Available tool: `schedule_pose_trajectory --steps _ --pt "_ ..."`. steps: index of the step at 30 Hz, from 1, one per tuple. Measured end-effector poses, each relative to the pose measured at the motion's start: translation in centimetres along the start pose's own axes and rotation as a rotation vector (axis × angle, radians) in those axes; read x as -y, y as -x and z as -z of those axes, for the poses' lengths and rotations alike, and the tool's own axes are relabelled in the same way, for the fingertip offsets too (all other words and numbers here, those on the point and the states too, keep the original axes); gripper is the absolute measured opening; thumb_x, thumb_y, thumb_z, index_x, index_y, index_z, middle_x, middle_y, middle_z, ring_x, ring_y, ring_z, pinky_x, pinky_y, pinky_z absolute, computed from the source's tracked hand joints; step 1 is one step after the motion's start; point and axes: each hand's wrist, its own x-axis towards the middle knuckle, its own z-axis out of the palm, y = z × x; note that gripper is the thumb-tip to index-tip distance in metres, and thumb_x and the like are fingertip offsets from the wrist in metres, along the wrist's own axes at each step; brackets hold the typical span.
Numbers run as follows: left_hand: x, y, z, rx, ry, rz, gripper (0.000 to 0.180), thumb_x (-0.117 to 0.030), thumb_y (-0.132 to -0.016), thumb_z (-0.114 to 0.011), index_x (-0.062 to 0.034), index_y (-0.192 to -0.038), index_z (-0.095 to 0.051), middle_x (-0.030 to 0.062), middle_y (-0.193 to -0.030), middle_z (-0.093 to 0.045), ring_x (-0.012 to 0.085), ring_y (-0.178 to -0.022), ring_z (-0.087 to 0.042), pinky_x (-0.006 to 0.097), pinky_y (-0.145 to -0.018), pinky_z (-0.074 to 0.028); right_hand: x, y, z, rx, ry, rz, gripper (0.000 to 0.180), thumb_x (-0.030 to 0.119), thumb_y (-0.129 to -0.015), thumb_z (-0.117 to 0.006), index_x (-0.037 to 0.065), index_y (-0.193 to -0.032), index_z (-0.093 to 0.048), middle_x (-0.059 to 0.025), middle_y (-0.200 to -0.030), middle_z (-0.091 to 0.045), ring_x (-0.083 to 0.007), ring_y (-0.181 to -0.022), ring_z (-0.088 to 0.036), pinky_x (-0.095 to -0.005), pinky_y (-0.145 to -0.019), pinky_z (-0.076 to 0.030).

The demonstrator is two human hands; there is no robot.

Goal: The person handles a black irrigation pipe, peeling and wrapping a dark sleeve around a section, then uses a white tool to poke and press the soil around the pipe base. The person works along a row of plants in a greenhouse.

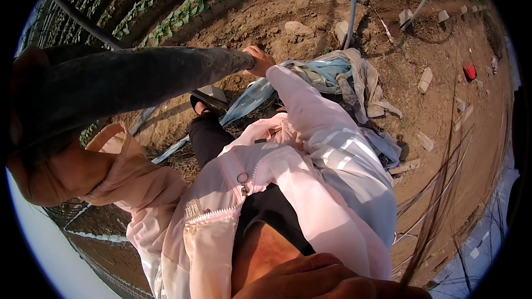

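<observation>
Pink jacket sleeve (327, 149) runs from the near middle up toward the far centre, ending in the right hand (258, 60). That hand is closed around the far end of a thick dark pole (138, 77), which stretches leftward across the scene and looks blurred where it comes close to the camera. Just right of the hand lies a heap of pale blue and grey plastic sheeting (338, 75) on brown soil (443, 116). Rows of green seedlings (183, 11) stand on the far left. The left hand seems to be the blurred shape at the near edge (327, 282); its grip I cannot tell.
</observation>
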Motion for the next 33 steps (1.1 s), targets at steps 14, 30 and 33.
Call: schedule_pose_trajectory --steps 14,30,33 --pt "2.6 2.5 -11.2 0.201 0.678 0.013 0.012 0.001 -0.073 -0.059 -0.0090 -0.080 -0.061 0.0056 -0.081 -0.067 0.0072 -0.080 -0.064 0.039 -0.108 -0.033 -10.6 9.6 21.5 -0.374 0.323 -0.088 0.067 0.014 -0.071 -0.085 0.022 -0.131 -0.057 -0.0039 -0.139 -0.058 -0.0305 -0.124 -0.058 -0.0415 -0.103 -0.049" --pt "30.9 19.5 -34.8 0.904 -0.036 0.285 0.040 -0.041 -0.099 -0.053 -0.0027 -0.094 -0.064 0.0137 -0.108 -0.071 0.0307 -0.118 -0.060 0.046 -0.106 -0.042 -45.9 15.9 33.1 -1.607 -0.532 -0.456 0.038 0.016 -0.091 -0.064 0.003 -0.126 -0.061 -0.0180 -0.116 -0.067 -0.0327 -0.112 -0.065 -0.0416 -0.092 -0.053" --pt "40.8 25.5 -35.0 0.924 -0.254 0.724 0.043 -0.034 -0.107 -0.051 -0.0005 -0.130 -0.063 0.0100 -0.132 -0.064 0.0179 -0.116 -0.060 0.034 -0.106 -0.042 -42.9 14.6 25.9 -0.981 -1.778 -0.236 0.044 0.034 -0.103 -0.041 0.001 -0.125 -0.059 -0.0180 -0.122 -0.065 -0.0351 -0.114 -0.063 -0.0496 -0.091 -0.054"
